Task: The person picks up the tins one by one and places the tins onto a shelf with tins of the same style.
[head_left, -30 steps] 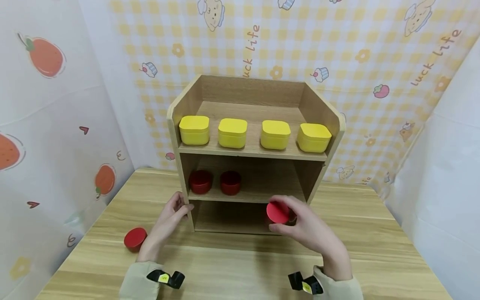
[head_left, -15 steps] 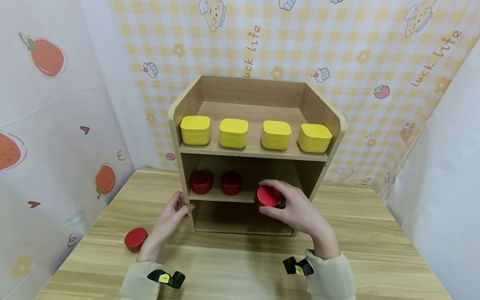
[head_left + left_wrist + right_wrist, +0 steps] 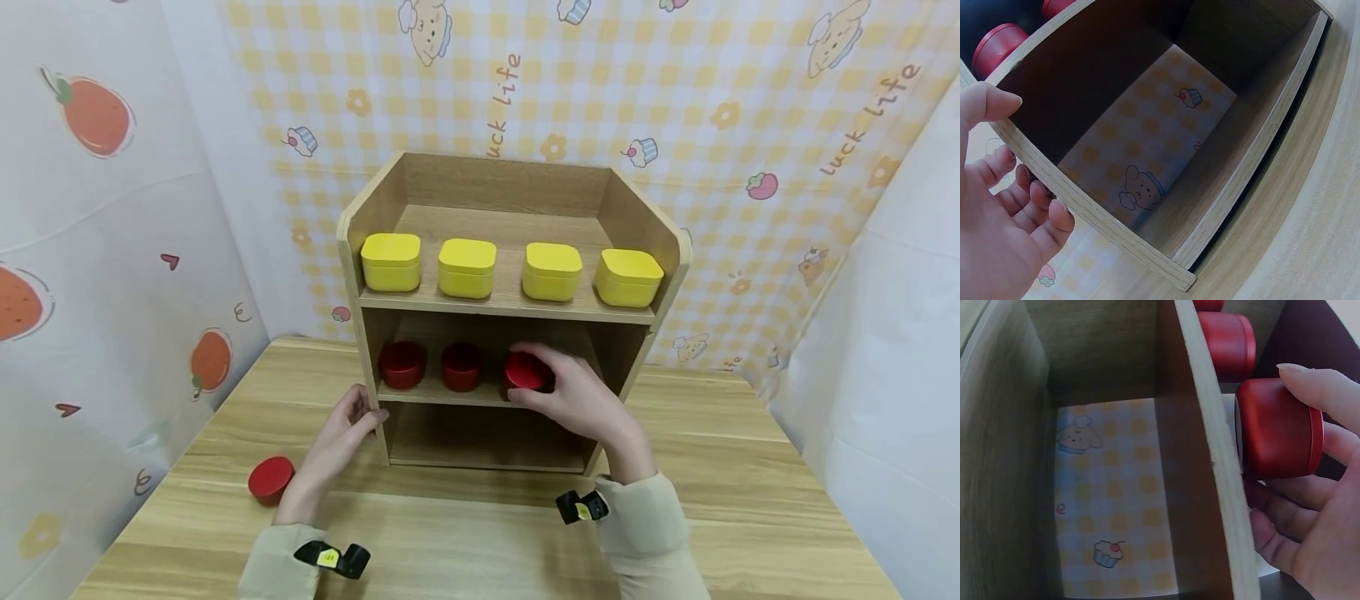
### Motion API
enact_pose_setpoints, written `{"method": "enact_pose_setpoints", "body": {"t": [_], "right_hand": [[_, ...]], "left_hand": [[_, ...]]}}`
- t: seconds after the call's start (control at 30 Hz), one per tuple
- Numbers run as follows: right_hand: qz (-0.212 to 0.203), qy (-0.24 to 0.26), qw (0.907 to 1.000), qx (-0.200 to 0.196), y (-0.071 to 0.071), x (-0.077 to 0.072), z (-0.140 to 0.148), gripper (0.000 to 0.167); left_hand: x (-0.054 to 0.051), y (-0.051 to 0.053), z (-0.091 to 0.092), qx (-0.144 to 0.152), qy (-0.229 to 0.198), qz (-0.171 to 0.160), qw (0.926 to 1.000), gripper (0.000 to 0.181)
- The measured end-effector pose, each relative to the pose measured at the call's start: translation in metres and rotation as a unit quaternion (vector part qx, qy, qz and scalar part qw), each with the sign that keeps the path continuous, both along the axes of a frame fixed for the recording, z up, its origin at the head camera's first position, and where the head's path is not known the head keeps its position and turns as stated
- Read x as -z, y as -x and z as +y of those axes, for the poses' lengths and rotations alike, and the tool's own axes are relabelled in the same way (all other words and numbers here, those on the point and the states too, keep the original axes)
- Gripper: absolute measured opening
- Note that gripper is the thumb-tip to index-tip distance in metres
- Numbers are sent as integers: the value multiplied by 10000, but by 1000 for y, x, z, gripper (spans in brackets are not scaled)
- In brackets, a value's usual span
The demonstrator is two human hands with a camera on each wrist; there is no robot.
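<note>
My right hand (image 3: pixel 581 396) holds a round red tin (image 3: pixel 527 372) between thumb and fingers at the front of the middle shelf. In the right wrist view, the tin (image 3: pixel 1279 428) is beside the shelf board's front edge (image 3: pixel 1219 444); whether its base touches the board I cannot tell. Two more red tins, one at far left (image 3: pixel 402 365) and one nearer the middle (image 3: pixel 461 367), stand to its left. My left hand (image 3: pixel 337 437) grips the left side panel of the wooden shelf unit (image 3: pixel 365 350), with the thumb (image 3: pixel 1000 103) on the front edge and the fingers along the outside.
Several yellow lidded boxes (image 3: pixel 468 268) stand in a row on the top shelf. Another red tin (image 3: pixel 271 479) lies on the wooden table (image 3: pixel 450 533), left of my left forearm. Patterned cloth (image 3: pixel 555 83) hangs behind the unit, with white cloth at both sides.
My right hand has carried the red tin up and leftward, from in front of the bottom compartment to the middle shelf beside the other two. The left hand stays put.
</note>
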State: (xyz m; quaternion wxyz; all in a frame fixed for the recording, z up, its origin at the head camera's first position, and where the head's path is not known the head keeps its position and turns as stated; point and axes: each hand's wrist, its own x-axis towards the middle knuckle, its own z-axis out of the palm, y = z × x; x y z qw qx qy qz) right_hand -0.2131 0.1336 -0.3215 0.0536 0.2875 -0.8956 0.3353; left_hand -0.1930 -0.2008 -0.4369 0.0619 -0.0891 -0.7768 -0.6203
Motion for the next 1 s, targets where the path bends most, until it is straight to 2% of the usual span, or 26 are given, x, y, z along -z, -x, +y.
{"method": "enact_pose_setpoints", "body": {"t": [0.4, 1.0], "right_hand": [[-148, -380, 9989, 251, 13, 2, -5, 54], [-250, -391, 9982, 380, 16, 3, -5, 54]], "left_hand": [[1, 2, -1, 33, -50, 25, 10000, 19], [2, 2, -1, 18, -78, -15, 10000, 18]]}}
